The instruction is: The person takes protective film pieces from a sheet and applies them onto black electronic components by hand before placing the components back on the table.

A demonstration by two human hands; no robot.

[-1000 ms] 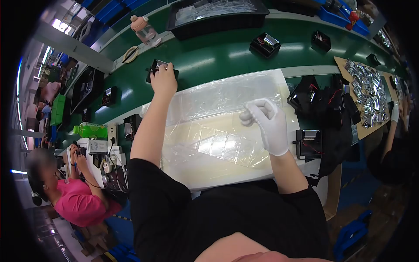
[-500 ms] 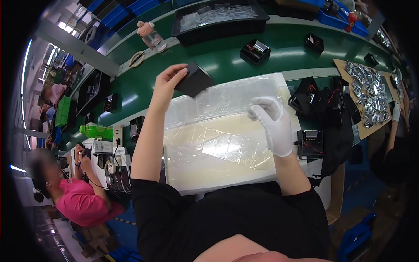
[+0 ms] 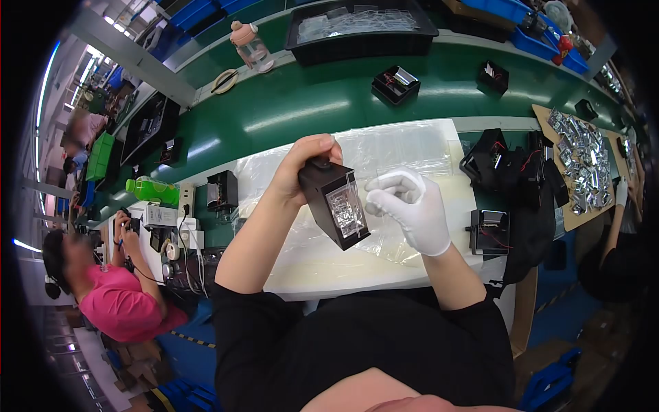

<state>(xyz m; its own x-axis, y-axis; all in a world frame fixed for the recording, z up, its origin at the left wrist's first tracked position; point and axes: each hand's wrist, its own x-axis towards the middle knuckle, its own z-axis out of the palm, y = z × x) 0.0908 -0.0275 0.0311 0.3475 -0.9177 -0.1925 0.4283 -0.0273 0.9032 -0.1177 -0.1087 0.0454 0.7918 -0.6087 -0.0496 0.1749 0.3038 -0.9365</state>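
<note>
My bare left hand (image 3: 300,165) grips a black box (image 3: 317,200) by its upper end, above the middle of the work surface. The box is tilted, and its open or clear-fronted side faces right, with shiny silvery content (image 3: 345,214) showing inside. My right hand (image 3: 420,218), in a white glove, is just right of that side with thumb and fingers pinched together. A thin clear edge seems to show near its fingertips, but I cannot make out what they hold. Beneath both hands lies clear plastic film (image 3: 405,147) over a pale board (image 3: 302,278).
Black boxes with wires (image 3: 489,230) stand to the right and another (image 3: 222,190) to the left. A black tray (image 3: 364,51) of clear pieces, a pink-capped bottle (image 3: 255,51) and a board of silvery parts (image 3: 580,161) lie farther off. A person in pink (image 3: 127,309) sits at left.
My left hand has brought the black box down and right and turned it so the silvery inside shows. My right hand has moved slightly left and down, close to the box.
</note>
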